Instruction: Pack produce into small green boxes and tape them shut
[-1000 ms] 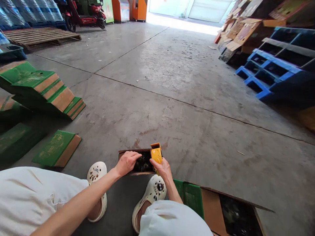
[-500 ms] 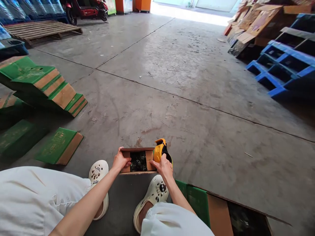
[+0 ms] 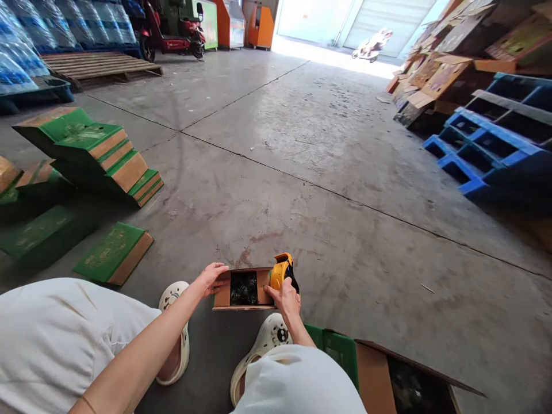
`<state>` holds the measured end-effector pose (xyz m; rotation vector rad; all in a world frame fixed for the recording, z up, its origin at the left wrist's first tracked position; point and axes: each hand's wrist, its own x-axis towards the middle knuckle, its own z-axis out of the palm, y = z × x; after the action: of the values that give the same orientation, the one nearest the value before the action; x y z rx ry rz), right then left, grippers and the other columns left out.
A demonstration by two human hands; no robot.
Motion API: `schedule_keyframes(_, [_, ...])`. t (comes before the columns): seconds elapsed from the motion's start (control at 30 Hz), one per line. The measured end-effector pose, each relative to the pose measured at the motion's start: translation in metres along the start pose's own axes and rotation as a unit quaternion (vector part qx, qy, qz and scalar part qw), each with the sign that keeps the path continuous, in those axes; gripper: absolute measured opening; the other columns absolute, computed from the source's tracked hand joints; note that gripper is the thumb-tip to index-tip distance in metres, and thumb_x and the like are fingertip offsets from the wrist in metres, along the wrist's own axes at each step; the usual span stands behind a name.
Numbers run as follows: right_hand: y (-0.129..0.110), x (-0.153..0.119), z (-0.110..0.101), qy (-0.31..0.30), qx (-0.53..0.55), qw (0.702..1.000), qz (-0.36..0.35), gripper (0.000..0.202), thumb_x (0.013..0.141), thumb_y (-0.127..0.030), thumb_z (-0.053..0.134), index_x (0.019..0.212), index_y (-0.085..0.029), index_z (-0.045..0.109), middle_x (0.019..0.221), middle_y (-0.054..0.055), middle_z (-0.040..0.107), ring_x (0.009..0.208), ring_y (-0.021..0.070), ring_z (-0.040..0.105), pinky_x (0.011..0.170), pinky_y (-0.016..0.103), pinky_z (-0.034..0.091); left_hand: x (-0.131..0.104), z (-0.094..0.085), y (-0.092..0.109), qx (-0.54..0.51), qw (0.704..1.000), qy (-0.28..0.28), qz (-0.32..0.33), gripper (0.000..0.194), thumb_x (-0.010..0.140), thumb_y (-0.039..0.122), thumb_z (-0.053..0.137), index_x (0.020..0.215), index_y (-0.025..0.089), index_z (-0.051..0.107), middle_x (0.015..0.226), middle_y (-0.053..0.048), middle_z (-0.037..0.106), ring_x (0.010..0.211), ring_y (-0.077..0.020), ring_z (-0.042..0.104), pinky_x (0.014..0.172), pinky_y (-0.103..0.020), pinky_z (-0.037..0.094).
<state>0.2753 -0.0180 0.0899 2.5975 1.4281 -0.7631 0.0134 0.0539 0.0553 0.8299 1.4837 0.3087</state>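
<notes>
A small open cardboard box stands on the floor between my feet, with dark, shiny wrapped contents showing between its two end flaps. My left hand is at the box's left end, fingers apart, touching its upper left edge and flap. At the right end, my right hand has its thumb on the right flap and its fingers round a yellow tape dispenser, which sits against that end of the box.
Green boxes lie at the left, some in a stepped stack. Another open box is at the lower right. Blue pallets and piled cartons stand on the right. A scooter shows in the bright doorway.
My left hand has loosened from the box's left end, its fingers now straighter over the upper edge. The view has tilted up a little, and a scooter has appeared in the doorway.
</notes>
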Motion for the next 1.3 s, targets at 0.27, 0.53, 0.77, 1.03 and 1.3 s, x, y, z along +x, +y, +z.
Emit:
schedule_keyframes(0.27, [0.004, 0.000, 0.003, -0.006, 0.034, 0.999, 0.014, 0.053, 0.091, -0.060, 0.071, 0.119, -0.018, 0.054, 0.115, 0.017, 0.078, 0.112, 0.0332, 0.075, 0.080, 0.034, 0.049, 0.004, -0.007, -0.021, 0.231, 0.967, 0.055, 0.094, 0.061, 0.084, 0.040, 0.076, 0.140, 0.022, 0.063, 0.143, -0.015, 0.068, 0.129, -0.0346, 0.066, 0.110, -0.050, 0.048])
schedule_keyframes(0.53, [0.004, 0.004, 0.003, -0.009, 0.045, 0.999, 0.007, 0.051, 0.091, -0.058, 0.068, 0.120, -0.018, 0.055, 0.119, 0.020, 0.077, 0.114, 0.0346, 0.075, 0.082, 0.035, 0.049, 0.022, 0.019, 0.000, 0.420, 0.883, -0.005, 0.210, 0.074, 0.075, 0.013, 0.066, 0.146, 0.033, 0.064, 0.163, -0.011, 0.050, 0.157, -0.0393, 0.035, 0.123, -0.065, 0.026])
schedule_keyframes(0.77, [0.007, 0.003, 0.005, -0.008, 0.056, 0.998, 0.006, 0.045, 0.093, -0.055, 0.068, 0.118, -0.019, 0.054, 0.117, 0.017, 0.078, 0.112, 0.0317, 0.076, 0.079, 0.032, 0.048, 0.015, 0.090, -0.023, 0.462, 0.828, -0.112, 0.299, 0.087, 0.090, 0.025, 0.056, 0.170, 0.036, 0.023, 0.179, -0.009, 0.000, 0.165, -0.0372, -0.003, 0.123, -0.076, 0.002])
schedule_keyframes(1.03, [0.009, 0.005, 0.012, 0.012, 0.066, 0.998, -0.012, 0.037, 0.094, -0.051, 0.067, 0.111, -0.020, 0.054, 0.117, 0.016, 0.079, 0.112, 0.0311, 0.075, 0.082, 0.032, 0.046, -0.005, 0.080, -0.018, 0.497, 0.797, -0.170, 0.299, 0.122, 0.083, 0.076, 0.069, 0.172, 0.024, 0.004, 0.175, -0.018, -0.012, 0.163, -0.0418, -0.011, 0.125, -0.074, 0.004])
schedule_keyframes(1.3, [0.013, 0.005, 0.004, 0.089, 0.069, 0.994, -0.009, 0.032, 0.102, -0.046, 0.057, 0.118, -0.019, 0.049, 0.106, 0.017, 0.079, 0.108, 0.0335, 0.076, 0.088, 0.034, 0.045, -0.005, 0.079, -0.011, 0.472, 0.810, -0.096, 0.334, 0.082, 0.086, 0.068, 0.075, 0.159, 0.039, 0.049, 0.176, -0.012, 0.023, 0.162, -0.0404, 0.021, 0.119, -0.067, 0.030])
